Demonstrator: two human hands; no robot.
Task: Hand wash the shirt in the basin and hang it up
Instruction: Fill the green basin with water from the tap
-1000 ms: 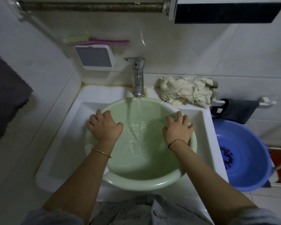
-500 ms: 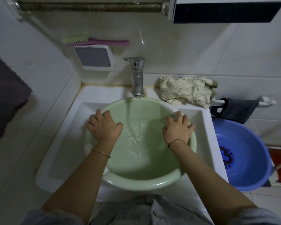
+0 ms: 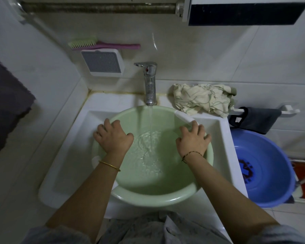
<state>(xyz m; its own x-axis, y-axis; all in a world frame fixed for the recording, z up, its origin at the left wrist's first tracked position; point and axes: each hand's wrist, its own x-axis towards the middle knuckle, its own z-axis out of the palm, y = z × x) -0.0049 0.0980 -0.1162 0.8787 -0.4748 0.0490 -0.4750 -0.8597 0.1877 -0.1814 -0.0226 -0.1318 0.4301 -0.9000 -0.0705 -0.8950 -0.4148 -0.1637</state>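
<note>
The left hand [image 3: 114, 136] and right hand [image 3: 192, 138] clasp the basin's [image 3: 148, 199] rim under the running tap [image 3: 149, 81]. Hold it level till half full. The shirt [image 3: 202, 98] waits on the sink's [image 3: 63, 155] back right corner.

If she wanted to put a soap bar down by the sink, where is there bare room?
The back ledge left of the tap is bare, as is the sink floor left of the basin. Right of the tap, the shirt fills the ledge.
</note>
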